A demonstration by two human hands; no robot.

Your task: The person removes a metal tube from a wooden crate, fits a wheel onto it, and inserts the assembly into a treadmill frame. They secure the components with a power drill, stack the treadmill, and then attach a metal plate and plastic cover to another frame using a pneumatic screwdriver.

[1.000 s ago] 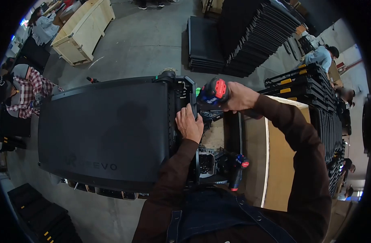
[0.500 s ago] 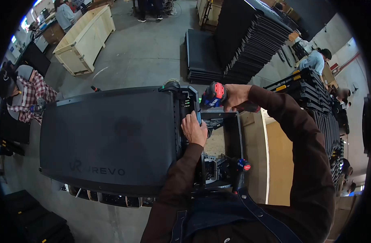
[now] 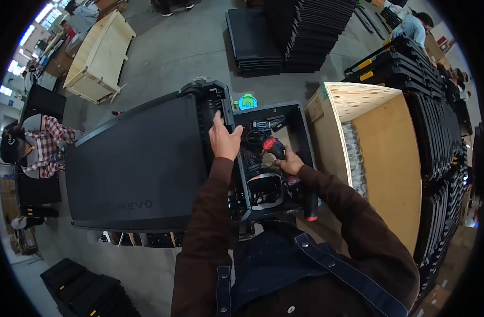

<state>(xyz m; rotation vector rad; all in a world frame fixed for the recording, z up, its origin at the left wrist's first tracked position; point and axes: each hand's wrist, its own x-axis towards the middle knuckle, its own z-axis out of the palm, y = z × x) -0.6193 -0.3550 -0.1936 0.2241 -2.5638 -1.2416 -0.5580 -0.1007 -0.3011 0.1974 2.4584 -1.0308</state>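
Observation:
A dark flat treadmill-like machine [image 3: 147, 153] with partly legible "REVO" lettering lies in front of me, to the left. My left hand [image 3: 224, 141] rests at its right end, fingers stretched and thumb apart, by the uncovered end section. My right hand [image 3: 291, 161] is wrapped round a red and dark cordless drill [image 3: 275, 148] above a black parts tray [image 3: 300, 127]. Dark fittings, cables and a light-coloured container [image 3: 264, 189] fill much of the tray. The drill's tip is hard to make out among the parts.
A second power tool [image 3: 311, 206] with a red end lies at the tray's near right corner. An open wooden crate [image 3: 379, 158] stands to the right, stacked black panels [image 3: 316, 37] behind. A person in a checked shirt [image 3: 49, 140] is at the machine's far left end.
My right hand has brought the drill from beyond the machine's end back over the parts tray. My left hand is still at the end section, and my view has shifted.

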